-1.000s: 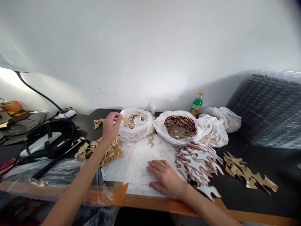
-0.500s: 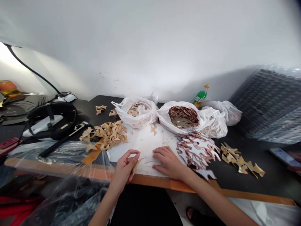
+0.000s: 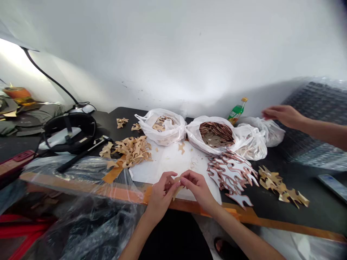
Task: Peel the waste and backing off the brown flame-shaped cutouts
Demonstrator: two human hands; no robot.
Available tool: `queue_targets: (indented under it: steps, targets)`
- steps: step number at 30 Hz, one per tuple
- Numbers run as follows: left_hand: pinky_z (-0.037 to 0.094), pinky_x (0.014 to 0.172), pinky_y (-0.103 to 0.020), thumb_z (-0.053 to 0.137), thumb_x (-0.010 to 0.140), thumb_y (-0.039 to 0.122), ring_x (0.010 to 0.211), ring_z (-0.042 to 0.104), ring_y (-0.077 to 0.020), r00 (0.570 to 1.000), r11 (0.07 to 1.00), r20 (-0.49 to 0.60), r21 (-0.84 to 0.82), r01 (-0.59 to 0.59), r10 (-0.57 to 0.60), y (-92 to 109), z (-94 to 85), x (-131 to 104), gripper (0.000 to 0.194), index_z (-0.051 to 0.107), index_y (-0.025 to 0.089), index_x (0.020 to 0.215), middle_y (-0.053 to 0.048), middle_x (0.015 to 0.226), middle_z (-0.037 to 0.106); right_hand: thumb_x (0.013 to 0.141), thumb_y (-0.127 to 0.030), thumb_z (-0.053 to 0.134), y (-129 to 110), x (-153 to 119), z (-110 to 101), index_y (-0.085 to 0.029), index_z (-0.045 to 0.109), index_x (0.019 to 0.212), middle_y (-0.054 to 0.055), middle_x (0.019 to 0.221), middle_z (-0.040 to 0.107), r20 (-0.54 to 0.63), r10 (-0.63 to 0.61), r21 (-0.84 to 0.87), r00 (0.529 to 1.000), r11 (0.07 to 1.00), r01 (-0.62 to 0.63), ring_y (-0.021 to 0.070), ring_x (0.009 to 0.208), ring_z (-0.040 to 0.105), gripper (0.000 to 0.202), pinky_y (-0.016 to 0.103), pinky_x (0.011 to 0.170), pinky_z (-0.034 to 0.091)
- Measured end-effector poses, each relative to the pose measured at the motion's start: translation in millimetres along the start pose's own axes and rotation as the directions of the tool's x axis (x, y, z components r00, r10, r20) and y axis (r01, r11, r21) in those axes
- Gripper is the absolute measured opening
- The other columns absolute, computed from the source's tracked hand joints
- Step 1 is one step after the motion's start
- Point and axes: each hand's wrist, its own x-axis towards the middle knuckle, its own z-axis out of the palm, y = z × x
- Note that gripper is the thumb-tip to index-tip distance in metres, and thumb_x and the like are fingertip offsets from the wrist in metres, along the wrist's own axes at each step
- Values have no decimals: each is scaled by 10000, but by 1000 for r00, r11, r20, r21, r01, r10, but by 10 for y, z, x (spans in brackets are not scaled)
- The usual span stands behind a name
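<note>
Near the front edge of the white sheet (image 3: 151, 171), my left hand (image 3: 162, 191) pinches a small tan cut-out piece (image 3: 176, 187). Fingers of my right hand (image 3: 197, 186) are closed at the upper edge of the same piece, touching the left fingertips. Part of the piece is hidden behind the fingers. To the left lies a heap of curvy tan cut-outs (image 3: 132, 151). White-faced cut-outs with reddish-brown edges (image 3: 230, 173) overlap in a pile to the right. One loose tan cut-out (image 3: 181, 147) rests on the sheet ahead of my hands.
Two open plastic bags, one with tan pieces (image 3: 162, 123), one with brown pieces (image 3: 214, 133), stand at the back. A green bottle (image 3: 236, 112) is behind. Another person's hand (image 3: 282, 113) reaches in from the right. More tan cut-outs (image 3: 282, 187), a phone (image 3: 332, 186) and a headset (image 3: 69, 133) lie around.
My right hand has lifted off the sheet and come to the piece in my left hand. Another person's arm has appeared at the right. The view has shifted slightly.
</note>
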Motion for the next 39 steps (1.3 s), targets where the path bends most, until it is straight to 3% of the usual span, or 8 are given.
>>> queue_targets:
  steps: [6, 11, 16, 19, 22, 25, 32, 39]
  targets:
    - [459, 574, -223, 610, 1014, 444, 625, 601, -132, 999, 999, -32, 41, -8, 10, -14, 50, -113, 356, 716, 190, 1239, 7, 773, 660, 969, -299, 669, 66, -80, 69, -212, 747, 925, 11, 822, 721, -137, -169, -264, 976, 956, 129, 165, 750, 605, 124, 289, 705, 470]
    - [581, 716, -253, 615, 1025, 362, 782, 732, -171, 975, 978, -171, 179, -109, 140, 12, 139, -239, 365, 745, 182, 1314, -69, 1007, 813, 976, -219, 678, 69, -159, 193, -236, 767, 1008, 35, 910, 716, -220, -398, -470, 891, 843, 261, 187, 839, 647, 96, 310, 737, 516]
    - [631, 848, -271, 594, 1043, 297, 978, 794, -203, 948, 947, -198, 256, -195, 249, -16, 172, -304, 382, 704, 186, 1392, -107, 1228, 800, 970, -175, 705, 103, -193, 288, -262, 809, 1051, 44, 916, 708, -277, -509, -534, 815, 786, 310, 188, 830, 665, 157, 317, 736, 550]
    - [626, 950, -290, 568, 1059, 281, 1116, 781, -224, 946, 944, -202, 266, -194, 252, -50, 168, -327, 392, 678, 194, 1425, -106, 1325, 758, 958, -158, 723, 129, -203, 316, -266, 821, 1011, 38, 869, 706, -297, -547, -559, 782, 764, 322, 190, 801, 659, 156, 322, 720, 541]
    - [636, 954, -301, 557, 1068, 289, 1128, 780, -237, 954, 944, -212, 297, -143, 212, -82, 169, -353, 396, 667, 198, 1437, -102, 1343, 741, 957, -165, 723, 150, -208, 334, -267, 821, 1003, 34, 854, 711, -308, -528, -558, 791, 774, 299, 194, 785, 649, 149, 329, 717, 528]
    - [652, 900, -288, 547, 1075, 279, 1079, 796, -233, 955, 919, -201, 372, -131, 218, -103, 176, -367, 416, 632, 189, 1472, -108, 1322, 750, 961, -190, 723, 140, -195, 325, -260, 806, 972, 24, 856, 703, -308, -439, -505, 844, 827, 246, 186, 773, 632, 109, 321, 704, 512]
    - [631, 937, -280, 548, 1062, 161, 1040, 800, -207, 873, 772, -153, 553, -313, 463, -112, 179, -319, 428, 605, 161, 1486, -119, 1231, 797, 964, -203, 716, 61, -108, 174, -240, 738, 929, 7, 866, 703, -178, -352, -461, 919, 855, 238, 177, 785, 615, 55, 320, 722, 482]
    - [635, 914, -301, 548, 1052, 122, 1001, 797, -207, 837, 694, -124, 629, -349, 533, -131, 180, -312, 427, 601, 167, 1474, -106, 1171, 806, 992, -172, 683, 71, -106, 151, -245, 726, 930, -7, 820, 703, -102, -477, -604, 873, 727, 327, 175, 763, 618, 105, 362, 794, 436]
